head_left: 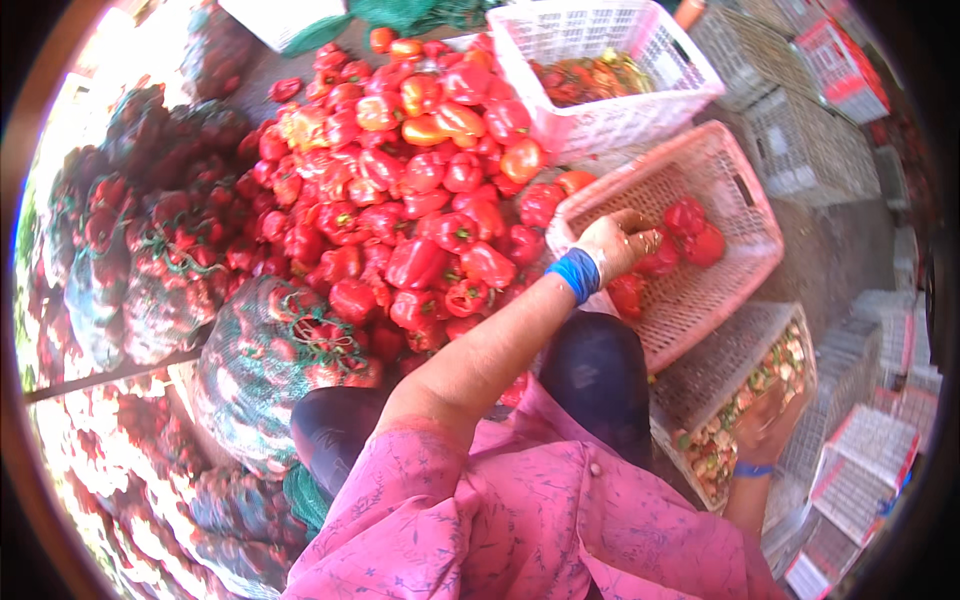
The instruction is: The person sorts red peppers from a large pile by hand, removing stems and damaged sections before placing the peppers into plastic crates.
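My left hand (pixel 618 246), with a blue band at the wrist, hangs over the near-left rim of a pink plastic basket (pixel 722 285). Its fingers are bent but apart, and no pepper shows in them. Just beyond the fingertips lie several red bell peppers (pixel 703 245) inside the basket. Over at the right, my right hand (pixel 766 425) is above a pale crate (pixel 672 385) holding pepper cores and scraps (pixel 712 452). Blur hides what its fingers do. A large heap of red bell peppers (pixel 415 262) spreads on the ground before my knees.
Net sacks full of peppers (pixel 265 370) crowd the left side. A white crate (pixel 515 45) with orange and green scraps stands beyond the pink basket. Stacked grey crates (pixel 810 145) line the right, with more crates (pixel 865 450) behind the scrap crate.
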Demonstrator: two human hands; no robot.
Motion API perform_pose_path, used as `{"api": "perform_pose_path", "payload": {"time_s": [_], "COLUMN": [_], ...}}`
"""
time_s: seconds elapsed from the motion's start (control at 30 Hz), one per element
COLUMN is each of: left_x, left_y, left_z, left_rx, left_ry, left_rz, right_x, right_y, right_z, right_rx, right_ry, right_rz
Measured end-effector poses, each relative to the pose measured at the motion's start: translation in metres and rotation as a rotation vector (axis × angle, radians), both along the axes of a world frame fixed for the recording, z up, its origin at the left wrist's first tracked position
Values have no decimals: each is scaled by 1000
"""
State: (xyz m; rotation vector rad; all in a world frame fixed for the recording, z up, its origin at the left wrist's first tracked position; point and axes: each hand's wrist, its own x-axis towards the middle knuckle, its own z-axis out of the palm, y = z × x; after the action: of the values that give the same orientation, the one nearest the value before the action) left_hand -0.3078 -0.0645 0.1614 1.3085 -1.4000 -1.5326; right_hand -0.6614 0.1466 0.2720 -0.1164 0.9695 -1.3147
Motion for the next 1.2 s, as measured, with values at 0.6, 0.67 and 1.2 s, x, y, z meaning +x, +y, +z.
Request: {"api": "perform_pose_path", "payload": {"time_s": [0.6,0.67,1.2], "left_x": [456,496,604], "left_y": [49,53,-13], "left_z": [-122,-132,-256], "left_rx": [95,139,249], "left_ry": [-896,-1042,-1258], "left_rz": [1080,999,253], "right_x": [425,511,820], "right_y": [-288,-308,-387], "right_z": [-91,-125,-313], "right_rx": [-481,-1122,-1272], "right_ry": [846,1159,2175], "right_rz": [1159,1183,1403]}}
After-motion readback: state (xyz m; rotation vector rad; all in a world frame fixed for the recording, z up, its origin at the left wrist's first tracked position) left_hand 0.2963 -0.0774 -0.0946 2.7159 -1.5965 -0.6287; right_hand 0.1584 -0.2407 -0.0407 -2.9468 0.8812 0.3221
